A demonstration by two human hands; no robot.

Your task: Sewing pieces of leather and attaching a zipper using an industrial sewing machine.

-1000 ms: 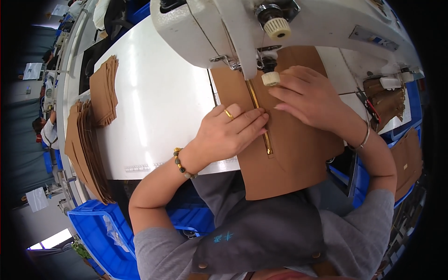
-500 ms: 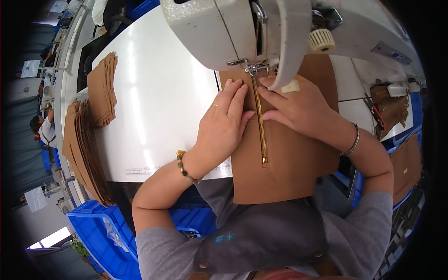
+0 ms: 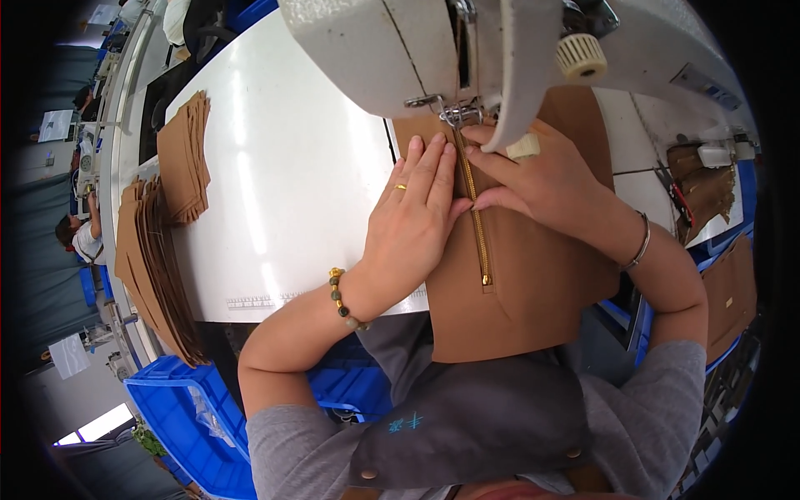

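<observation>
A brown leather-like panel (image 3: 525,292) lies under the sewing machine (image 3: 400,62), with a gold-toothed zipper (image 3: 481,237) set into a long slot in it. The zipper's far end runs to the metal presser foot (image 3: 458,115). My left hand (image 3: 414,208) rests flat on the panel left of the zipper, fingers stretched toward the foot. To the right, my right hand (image 3: 546,177) presses its spread fingers and thumb on the panel, a pale wrap around one finger. Some of its fingertips are partly hidden behind the machine's curved white guard. Both thumbs nearly meet across the zipper.
Stacks of brown pieces (image 3: 154,271) stand on the white table (image 3: 283,167) at left. Blue bins (image 3: 187,417) sit below. At right are red-handled scissors (image 3: 679,200), more brown pieces (image 3: 704,187) and another brown panel (image 3: 729,296). Another person (image 3: 83,237) is at far left.
The panel and zipper have slid a little farther under the presser foot. My left hand has shifted right and closer to the zipper, and its thumb now almost touches my right thumb.
</observation>
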